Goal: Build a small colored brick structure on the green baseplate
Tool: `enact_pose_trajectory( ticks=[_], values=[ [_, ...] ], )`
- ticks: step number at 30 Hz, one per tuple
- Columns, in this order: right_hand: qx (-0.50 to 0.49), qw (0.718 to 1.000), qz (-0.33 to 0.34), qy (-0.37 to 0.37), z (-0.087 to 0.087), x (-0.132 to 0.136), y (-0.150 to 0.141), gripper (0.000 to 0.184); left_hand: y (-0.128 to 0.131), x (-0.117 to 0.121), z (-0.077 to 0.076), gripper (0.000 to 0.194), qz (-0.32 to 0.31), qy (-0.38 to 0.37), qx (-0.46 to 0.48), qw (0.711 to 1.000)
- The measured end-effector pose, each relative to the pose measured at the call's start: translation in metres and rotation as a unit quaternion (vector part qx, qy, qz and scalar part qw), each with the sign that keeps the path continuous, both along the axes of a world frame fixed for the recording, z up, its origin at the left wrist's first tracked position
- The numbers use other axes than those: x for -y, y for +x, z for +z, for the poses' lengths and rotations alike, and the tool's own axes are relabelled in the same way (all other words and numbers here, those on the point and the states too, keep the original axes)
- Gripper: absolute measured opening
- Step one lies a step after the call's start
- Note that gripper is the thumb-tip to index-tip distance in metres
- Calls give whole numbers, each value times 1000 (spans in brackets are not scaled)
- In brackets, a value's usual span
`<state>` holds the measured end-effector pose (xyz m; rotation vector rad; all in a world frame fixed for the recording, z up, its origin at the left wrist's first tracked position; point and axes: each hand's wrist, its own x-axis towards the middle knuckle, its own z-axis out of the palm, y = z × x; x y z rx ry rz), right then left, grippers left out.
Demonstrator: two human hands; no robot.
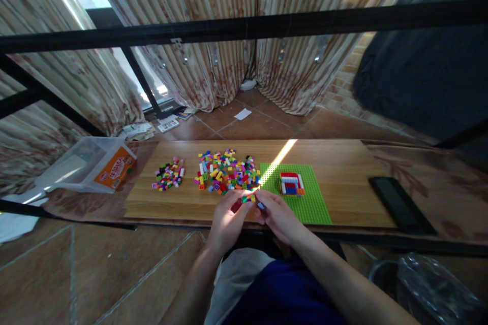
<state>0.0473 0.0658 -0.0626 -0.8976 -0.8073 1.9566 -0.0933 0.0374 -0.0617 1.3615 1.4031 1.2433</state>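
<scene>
My left hand [227, 217] is closed around a small cluster of toy bricks [248, 199], with green and yellow showing and red partly behind the fingers. Facing it, my right hand [280, 214] pinches a small bluish toy brick [261, 206]. The fingertips of both hands meet or nearly meet, so some of what they hold is hidden. To the right, on a green baseplate [318, 208], sits a block of red, white, blue and orange bricks [292, 184]. A large loose pile of mixed bricks [224, 170] lies just beyond my hands.
A smaller brick pile [170, 173] lies left on the wooden board [343, 162]. Beyond the board's left end stands a clear plastic bin [91, 157] with an orange label. A dark flat device [400, 204] lies at the right end. A black metal bar [244, 28] crosses behind.
</scene>
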Motion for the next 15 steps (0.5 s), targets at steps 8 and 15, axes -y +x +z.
enact_pose_trajectory(
  ticks=[8, 15],
  values=[
    [58, 997, -17, 39, 3, 1, -4, 32, 0, 2, 8, 21, -11, 52, -118, 992],
    [99, 993, -30, 51, 2, 2, -5, 35, -2, 1, 0, 19, -15, 100, -182, 978]
  ],
)
